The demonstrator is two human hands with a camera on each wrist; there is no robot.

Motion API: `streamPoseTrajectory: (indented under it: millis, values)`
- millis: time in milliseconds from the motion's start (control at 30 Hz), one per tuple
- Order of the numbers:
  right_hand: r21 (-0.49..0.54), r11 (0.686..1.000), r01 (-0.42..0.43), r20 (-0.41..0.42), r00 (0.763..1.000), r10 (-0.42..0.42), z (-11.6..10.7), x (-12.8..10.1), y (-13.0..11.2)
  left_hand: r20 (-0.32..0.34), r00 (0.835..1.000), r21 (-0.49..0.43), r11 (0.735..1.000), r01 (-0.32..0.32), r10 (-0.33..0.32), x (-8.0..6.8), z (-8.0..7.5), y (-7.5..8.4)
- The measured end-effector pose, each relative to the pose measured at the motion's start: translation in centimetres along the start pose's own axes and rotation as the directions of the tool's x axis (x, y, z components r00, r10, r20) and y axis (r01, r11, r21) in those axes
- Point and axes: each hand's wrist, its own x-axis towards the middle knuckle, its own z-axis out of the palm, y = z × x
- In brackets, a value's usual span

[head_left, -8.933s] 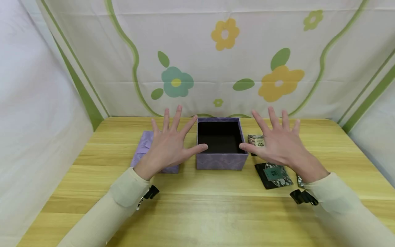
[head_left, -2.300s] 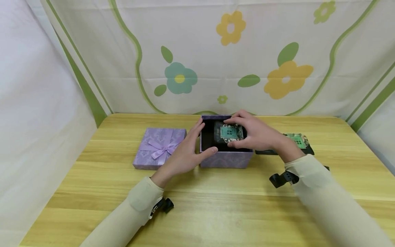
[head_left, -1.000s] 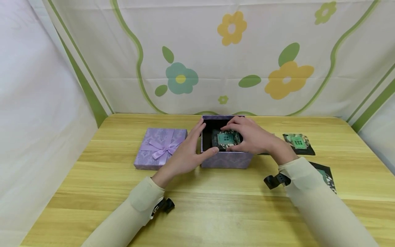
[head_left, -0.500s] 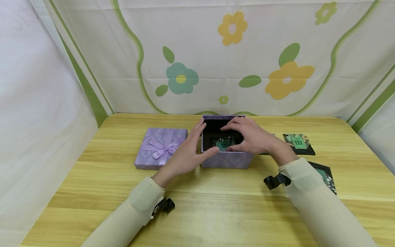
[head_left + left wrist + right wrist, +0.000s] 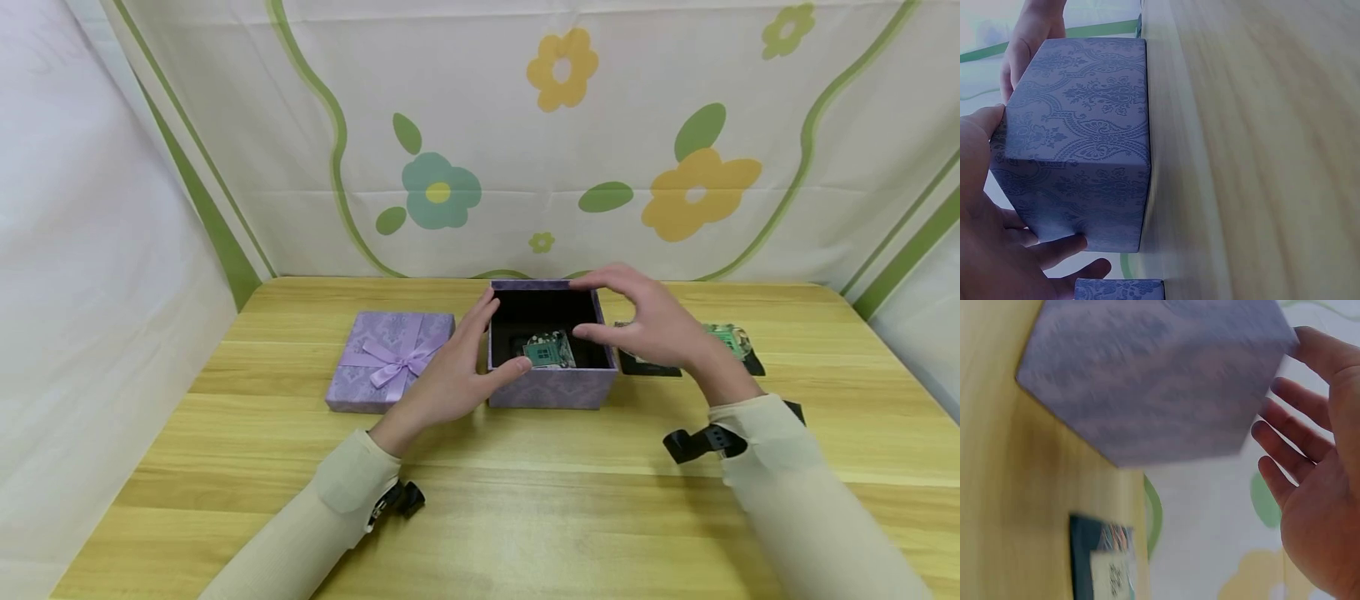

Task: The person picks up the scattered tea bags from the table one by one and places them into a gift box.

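Observation:
An open purple patterned gift box (image 5: 551, 389) with a black inside stands at the table's back middle. Low inside it, near the front wall, lies a dark sachet (image 5: 550, 351) with a green label. My left hand (image 5: 450, 379) rests against the box's left front corner, thumb at the front rim and straight fingers along the left side, as the left wrist view (image 5: 997, 237) also shows. Over the right rim is my right hand (image 5: 648, 321), holding nothing; its fingers are spread from the thumb. In the right wrist view its fingertips are near the rim.
The box's purple lid (image 5: 386, 362) with a ribbon bow lies to the left. Beyond my right hand lie a dark sachet with a pale label (image 5: 1110, 572) and a green-labelled sachet (image 5: 731, 343). Another, mostly hidden dark sachet (image 5: 795, 411) pokes out by my right sleeve.
At first the box was empty and my hands were spread. My right hand brought a sachet over the box, lowered it in, let go, and has moved up and right. Left hand stays.

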Motion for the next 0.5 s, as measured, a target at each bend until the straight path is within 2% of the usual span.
streamPoseTrajectory:
  millis: [133,233,400,500]
  values:
    - [0.011,0.999,-0.034,-0.060,0.998,0.035,-1.5,-1.0,0.9,-0.003,1.000,-0.003,1.000,0.004,-0.004,-0.1,-0.1,0.1]
    - [0.010,0.998,-0.061,-0.067,0.996,0.061,-2.3,-1.9,1.7,-0.005,1.000,-0.002,1.000,0.005,-0.005,-0.1,-0.1,0.1]
    - [-0.030,0.993,-0.116,-0.037,0.993,0.115,-3.1,-3.1,3.3,-0.004,1.000,-0.007,1.000,0.000,0.000,-0.1,0.0,0.0]
    - [-0.095,0.984,-0.150,0.019,0.988,0.152,-3.3,-3.6,4.2,-0.002,1.000,-0.009,1.000,-0.003,0.003,-0.1,0.0,0.0]
